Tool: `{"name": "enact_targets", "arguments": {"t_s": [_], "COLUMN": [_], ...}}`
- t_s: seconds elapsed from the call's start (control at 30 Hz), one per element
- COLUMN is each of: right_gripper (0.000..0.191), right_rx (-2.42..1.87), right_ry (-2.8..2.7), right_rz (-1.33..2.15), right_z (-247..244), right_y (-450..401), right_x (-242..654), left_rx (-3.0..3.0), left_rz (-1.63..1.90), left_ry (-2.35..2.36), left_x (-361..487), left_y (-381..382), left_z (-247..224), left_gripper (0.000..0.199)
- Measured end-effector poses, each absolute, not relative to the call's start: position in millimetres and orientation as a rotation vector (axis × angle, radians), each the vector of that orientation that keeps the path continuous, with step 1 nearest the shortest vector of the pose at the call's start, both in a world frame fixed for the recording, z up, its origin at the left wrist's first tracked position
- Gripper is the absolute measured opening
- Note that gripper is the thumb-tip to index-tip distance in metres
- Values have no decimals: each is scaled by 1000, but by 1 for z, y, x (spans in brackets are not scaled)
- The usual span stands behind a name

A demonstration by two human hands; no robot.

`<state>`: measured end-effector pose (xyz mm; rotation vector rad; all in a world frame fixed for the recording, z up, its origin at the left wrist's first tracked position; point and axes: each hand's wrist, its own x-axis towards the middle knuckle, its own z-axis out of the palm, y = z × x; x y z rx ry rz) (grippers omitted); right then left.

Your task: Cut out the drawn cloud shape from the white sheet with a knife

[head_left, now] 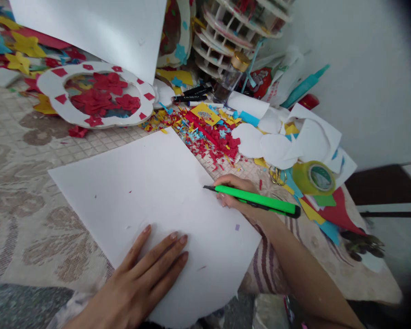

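Observation:
A large white sheet (150,183) lies on the patterned tablecloth in front of me, its near edge hanging past the table's edge. My left hand (147,269) rests flat on its lower part, fingers spread. In my right hand (234,189) is a green utility knife (256,199), gripped between thumb and fingers near the front. Its dark blade tip points left, over the sheet's right side; whether it touches the sheet I cannot tell. A small purple scrap (237,227) and a few specks lie on the sheet.
Beyond the sheet lie paper scraps (212,141) and a white flower-shaped frame (53,84) with red paper flowers. White cut-outs (248,140) and a yellow tape roll (313,177) sit at right. A glass bottle (228,82) and a tiered white stand (222,34) rise behind.

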<state>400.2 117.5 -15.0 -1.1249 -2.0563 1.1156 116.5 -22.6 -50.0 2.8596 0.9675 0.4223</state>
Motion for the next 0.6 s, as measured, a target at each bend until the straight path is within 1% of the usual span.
{"name": "enact_targets", "arguments": {"t_s": [0.17, 0.33, 0.43, 0.53, 0.6], "right_gripper": [17, 17, 21, 25, 24], "right_rx": [-1124, -1093, -1108, -1134, -1153], "right_ry": [-2100, -1957, -1901, -1906, -1921], "right_rz": [1109, 1168, 1204, 1202, 1188], "right_z": [-7, -28, -40, -42, -40], "right_y": [113, 114, 114, 114, 114], "right_x": [400, 409, 415, 418, 418], "left_rx": [2863, 2883, 2864, 2870, 2883], "left_rz": [428, 415, 427, 417, 404], "left_ry": [929, 946, 962, 964, 949], "left_x": [114, 114, 115, 116, 115], "left_y": [-20, -21, -22, -23, -22], "left_z": [-49, -50, -50, -51, -51], "left_gripper": [68, 69, 67, 67, 67]}}
